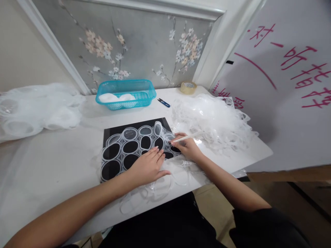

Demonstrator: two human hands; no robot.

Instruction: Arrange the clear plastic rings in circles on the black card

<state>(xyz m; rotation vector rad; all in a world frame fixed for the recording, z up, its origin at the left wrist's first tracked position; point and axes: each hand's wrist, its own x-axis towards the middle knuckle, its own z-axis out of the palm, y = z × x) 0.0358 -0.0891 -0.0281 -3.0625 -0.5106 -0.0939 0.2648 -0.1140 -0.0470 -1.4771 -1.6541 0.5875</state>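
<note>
A black mat (110, 133) lies on the white table (51, 165), covered by a sheet of clear film (124, 144) cut into ring and oval shapes. My left hand (148, 166) lies flat on the film, fingers stretched out and pressing it down. My right hand (186, 146) is closed around a thin white pen-like tool (186, 137), whose tip touches the film near the mat's right edge.
A heap of clear film scraps (214, 120) lies at the right. A teal basket (126, 93) with white pieces stands at the back, beside small blue snips (163, 102) and a tape roll (188, 87). More film (36, 110) is piled left. A board with pink writing (284, 79) leans right.
</note>
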